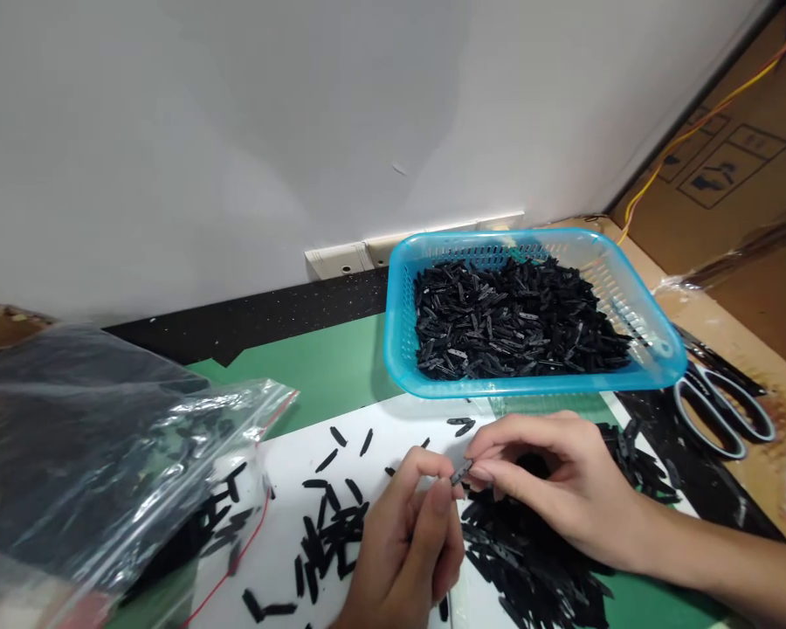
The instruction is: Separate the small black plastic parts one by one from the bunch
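Note:
Between my two hands is one small black plastic piece, narrow and elongated, with tiny marks or holes along its face. My left hand pinches its lower left end between thumb and forefinger. The upper right end is gripped by the thumb and forefinger of my right hand. Under and around my right hand lies a dense pile of similar black pieces. Left of my left hand, looser black pieces are scattered over a white sheet.
Behind my hands stands a blue plastic basket holding many black pieces. A clear zip bag with black pieces lies at left. Scissors rest at right, near a cardboard box. A green mat lies beneath the sheet.

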Demonstrator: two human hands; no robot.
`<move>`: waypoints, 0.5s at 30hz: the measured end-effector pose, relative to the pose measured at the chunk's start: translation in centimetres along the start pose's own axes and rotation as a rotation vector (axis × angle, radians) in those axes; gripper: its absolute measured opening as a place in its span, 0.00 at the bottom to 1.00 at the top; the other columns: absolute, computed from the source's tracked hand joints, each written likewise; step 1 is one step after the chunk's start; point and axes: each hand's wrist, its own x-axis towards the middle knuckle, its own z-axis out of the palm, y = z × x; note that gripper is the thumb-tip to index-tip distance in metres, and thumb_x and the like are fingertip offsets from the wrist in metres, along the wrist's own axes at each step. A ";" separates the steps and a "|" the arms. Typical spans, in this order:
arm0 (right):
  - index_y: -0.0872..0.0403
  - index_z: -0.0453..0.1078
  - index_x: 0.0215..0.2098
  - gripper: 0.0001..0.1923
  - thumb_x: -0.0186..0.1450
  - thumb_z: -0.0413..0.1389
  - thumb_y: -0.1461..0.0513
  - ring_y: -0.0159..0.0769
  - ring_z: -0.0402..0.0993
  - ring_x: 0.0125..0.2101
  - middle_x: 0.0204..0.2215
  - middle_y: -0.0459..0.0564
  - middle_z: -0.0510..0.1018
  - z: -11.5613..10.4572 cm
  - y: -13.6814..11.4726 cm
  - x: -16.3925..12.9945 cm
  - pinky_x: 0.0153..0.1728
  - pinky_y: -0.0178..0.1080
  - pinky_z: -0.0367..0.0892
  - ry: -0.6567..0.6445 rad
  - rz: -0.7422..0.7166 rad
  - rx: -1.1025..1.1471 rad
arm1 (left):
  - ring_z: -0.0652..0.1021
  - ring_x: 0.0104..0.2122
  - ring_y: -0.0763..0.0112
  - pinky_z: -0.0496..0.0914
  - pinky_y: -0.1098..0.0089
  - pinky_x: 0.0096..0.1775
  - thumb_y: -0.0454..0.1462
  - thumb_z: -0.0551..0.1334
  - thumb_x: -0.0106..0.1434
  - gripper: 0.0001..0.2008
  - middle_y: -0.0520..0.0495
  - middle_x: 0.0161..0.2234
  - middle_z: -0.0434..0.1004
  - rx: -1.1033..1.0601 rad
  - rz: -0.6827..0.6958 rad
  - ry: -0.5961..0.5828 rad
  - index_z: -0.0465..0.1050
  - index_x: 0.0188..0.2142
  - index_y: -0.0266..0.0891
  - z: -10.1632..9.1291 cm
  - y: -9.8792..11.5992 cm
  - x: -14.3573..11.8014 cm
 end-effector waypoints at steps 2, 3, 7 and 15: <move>0.50 0.86 0.43 0.03 0.74 0.68 0.64 0.28 0.84 0.27 0.30 0.44 0.90 0.1 0.2 -0.1 0.33 0.25 0.79 0.006 0.043 0.087 | 0.53 0.18 0.80 0.49 0.76 0.23 0.54 0.60 0.82 0.18 0.63 0.18 0.60 0.015 0.016 0.011 0.71 0.43 0.44 0.1 -0.2 -0.1; 0.49 0.86 0.43 0.03 0.74 0.69 0.64 0.27 0.83 0.26 0.29 0.44 0.89 0.1 0.3 -0.1 0.32 0.25 0.79 0.009 0.062 0.125 | 0.53 0.18 0.80 0.48 0.76 0.23 0.53 0.59 0.82 0.17 0.63 0.18 0.60 0.015 0.022 0.016 0.71 0.44 0.44 0.2 -0.2 -0.2; 0.50 0.86 0.42 0.02 0.73 0.70 0.64 0.28 0.83 0.27 0.29 0.44 0.88 0.3 0.6 -0.3 0.32 0.26 0.79 0.006 0.098 0.199 | 0.52 0.19 0.80 0.48 0.77 0.23 0.51 0.59 0.83 0.14 0.64 0.18 0.58 -0.004 0.028 0.028 0.70 0.46 0.46 0.4 -0.1 -0.2; 0.53 0.85 0.40 0.03 0.73 0.69 0.66 0.29 0.84 0.27 0.29 0.46 0.88 -0.3 0.6 -0.3 0.32 0.29 0.79 -0.016 -0.017 0.044 | 0.55 0.18 0.80 0.49 0.77 0.23 0.57 0.60 0.80 0.21 0.62 0.18 0.60 -0.021 -0.006 -0.068 0.70 0.43 0.43 -0.4 -0.7 0.5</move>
